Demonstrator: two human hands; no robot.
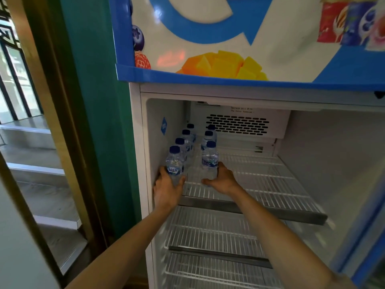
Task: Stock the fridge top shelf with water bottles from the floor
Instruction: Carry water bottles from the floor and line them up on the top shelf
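Both hands set a water bottle each at the front of two rows on the fridge's top shelf.

The left hand (167, 187) is wrapped around the front-left bottle (174, 163), at centre-left of the frame by the fridge's side wall; the right hand (221, 178) is closed around the front-right bottle (209, 159) just right of it. Both bottles stand upright on the top shelf (270, 184), ending rows that run back toward the vent (237, 124). To finish well, I judge each base should sit flat across the wires before the fingers let go, caps in line with the row behind. The far bottles overlap, so their count is unsure; the bottle bases are hidden by the hands; the floor stock lies out of frame.
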